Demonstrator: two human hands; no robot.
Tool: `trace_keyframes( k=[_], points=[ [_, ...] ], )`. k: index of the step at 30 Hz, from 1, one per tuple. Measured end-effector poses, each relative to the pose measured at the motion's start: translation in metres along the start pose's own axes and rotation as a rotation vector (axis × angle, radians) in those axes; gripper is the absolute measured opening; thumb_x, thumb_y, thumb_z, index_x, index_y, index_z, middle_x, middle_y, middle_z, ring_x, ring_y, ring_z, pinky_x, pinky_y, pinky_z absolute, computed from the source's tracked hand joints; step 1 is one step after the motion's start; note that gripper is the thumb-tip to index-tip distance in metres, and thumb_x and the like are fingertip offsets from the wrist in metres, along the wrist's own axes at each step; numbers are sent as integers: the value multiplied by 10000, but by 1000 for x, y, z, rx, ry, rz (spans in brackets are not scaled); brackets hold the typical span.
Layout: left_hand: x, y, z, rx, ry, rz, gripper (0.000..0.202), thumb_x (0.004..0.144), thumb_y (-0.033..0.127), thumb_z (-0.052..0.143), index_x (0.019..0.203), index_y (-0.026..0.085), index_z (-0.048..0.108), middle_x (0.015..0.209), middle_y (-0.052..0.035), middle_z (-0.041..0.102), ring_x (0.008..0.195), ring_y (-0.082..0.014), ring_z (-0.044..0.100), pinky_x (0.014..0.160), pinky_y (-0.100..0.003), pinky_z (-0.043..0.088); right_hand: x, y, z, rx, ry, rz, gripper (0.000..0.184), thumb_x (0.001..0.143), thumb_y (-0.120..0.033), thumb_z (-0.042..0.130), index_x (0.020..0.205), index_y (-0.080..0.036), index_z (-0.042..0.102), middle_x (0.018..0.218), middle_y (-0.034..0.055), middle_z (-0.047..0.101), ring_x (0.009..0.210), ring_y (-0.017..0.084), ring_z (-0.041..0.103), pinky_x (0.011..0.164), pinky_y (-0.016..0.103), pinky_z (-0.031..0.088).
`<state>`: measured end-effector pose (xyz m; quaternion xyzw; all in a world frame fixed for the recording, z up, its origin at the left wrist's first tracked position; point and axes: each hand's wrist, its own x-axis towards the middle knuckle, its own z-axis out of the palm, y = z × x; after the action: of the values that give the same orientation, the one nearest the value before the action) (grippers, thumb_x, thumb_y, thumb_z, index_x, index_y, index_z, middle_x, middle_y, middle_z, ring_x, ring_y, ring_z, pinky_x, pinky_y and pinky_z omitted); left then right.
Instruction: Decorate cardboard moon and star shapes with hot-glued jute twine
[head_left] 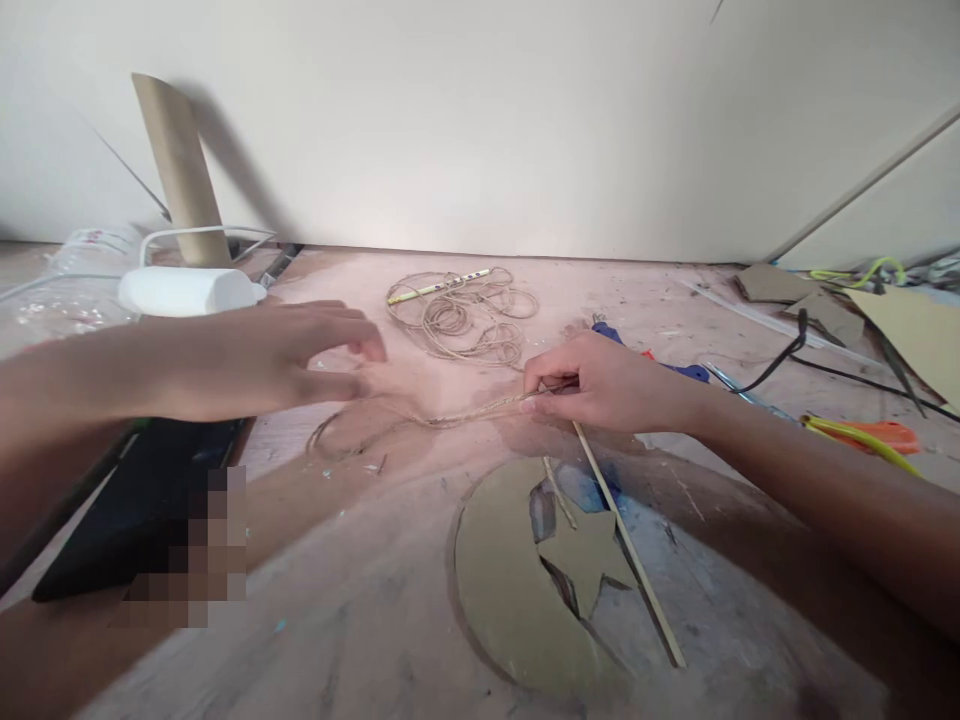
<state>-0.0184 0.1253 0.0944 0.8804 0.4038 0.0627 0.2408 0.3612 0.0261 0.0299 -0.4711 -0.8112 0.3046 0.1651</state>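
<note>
My right hand (600, 385) pinches a length of brown twine (472, 412) between thumb and fingertips. A thin wooden stick (630, 550) runs from under those fingers toward the front; whether they also grip it I cannot tell. To the left, my left hand (322, 355) hovers over the table, thumb and fingers apart, near the twine's looped end. Below the hands lies a cardboard crescent moon (495, 590) with a cardboard star (585, 550) against its inner curve. A short piece of twine (559, 492) lies across the moon's upper tip and the star.
Behind the hands, a tangled twine heap (457, 315) surrounds a patterned pen (442, 286). At left are a white bottle (191, 291), a dark flat device (165, 500) and an upright cardboard piece (184, 170). Cardboard scraps (780, 285), a black cable (862, 372) and an orange-yellow tool (862, 435) lie right.
</note>
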Motion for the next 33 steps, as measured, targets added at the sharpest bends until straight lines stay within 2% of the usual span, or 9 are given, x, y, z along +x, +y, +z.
trace_keyframes(
  k=[3, 6, 10, 13, 16, 20, 25, 29, 33],
  points=[
    [0, 26, 35, -100, -89, 207, 533, 1106, 503, 796, 1571, 255, 873, 1579, -81, 883, 1407, -350, 809, 1097, -337, 587, -1, -9, 1, 32, -17, -5, 274, 1040, -396, 711, 808, -251, 694, 701, -57, 546, 682, 157, 467, 685, 370, 296],
    [1, 50, 76, -187, -137, 312, 426, 1121, 548, 827, 1475, 313, 851, 1511, -57, 898, 1329, -336, 834, 1157, -390, 618, -2, -17, 2, 68, -38, -13, 312, 1073, -455, 699, 845, -244, 718, 733, -52, 570, 704, 157, 482, 693, 368, 314],
    [3, 63, 102, -285, -112, 310, 235, 1221, 441, 642, 1265, 271, 798, 1173, -46, 890, 1037, -274, 804, 954, -363, 612, -3, -23, 4, 99, -49, -13, 322, 1087, -478, 713, 879, -235, 752, 733, -55, 563, 711, 156, 469, 695, 372, 312],
    [5, 57, 100, -340, -101, 293, 304, 1256, 444, 552, 1196, 261, 787, 1072, -31, 836, 958, -242, 736, 914, -343, 578, -2, -22, 5, 110, -43, -12, 332, 1101, -476, 719, 863, -244, 724, 735, -56, 549, 698, 156, 453, 678, 375, 301],
    [7, 49, 92, -377, -144, 255, 305, 1249, 476, 600, 1097, 258, 751, 952, 0, 740, 865, -214, 657, 850, -317, 556, -2, -18, 4, 106, -40, -20, 356, 1127, -469, 726, 846, -254, 684, 732, -60, 522, 686, 155, 431, 674, 372, 295],
    [11, 38, 79, -414, -279, 173, 417, 1245, 607, 649, 999, 273, 693, 839, 29, 616, 727, -184, 581, 670, -273, 480, -1, -10, -4, 76, -52, -45, 447, 1145, -460, 721, 775, -262, 567, 715, -58, 468, 697, 152, 426, 694, 374, 284],
    [23, 21, 55, -396, -482, 108, 534, 1116, 746, 849, 871, 284, 744, 784, 0, 666, 687, -209, 650, 638, -292, 542, 1, -5, -13, 23, -64, -42, 506, 1181, -444, 679, 748, -265, 488, 710, -60, 392, 693, 154, 395, 706, 393, 271],
    [30, 15, 47, -450, -469, 73, 670, 1027, 901, 893, 828, 289, 709, 772, -5, 602, 647, -200, 552, 593, -312, 498, -1, -6, -12, -18, -88, -24, 472, 1188, -423, 671, 766, -257, 541, 717, -53, 455, 712, 157, 426, 729, 407, 284],
    [32, 9, 50, -470, -457, 26, 722, 1031, 925, 892, 817, 282, 643, 777, 11, 521, 657, -185, 477, 592, -298, 503, -3, -6, -13, -49, -124, 2, 470, 1172, -395, 674, 749, -264, 518, 684, -52, 454, 680, 163, 424, 715, 407, 288]
  ],
)
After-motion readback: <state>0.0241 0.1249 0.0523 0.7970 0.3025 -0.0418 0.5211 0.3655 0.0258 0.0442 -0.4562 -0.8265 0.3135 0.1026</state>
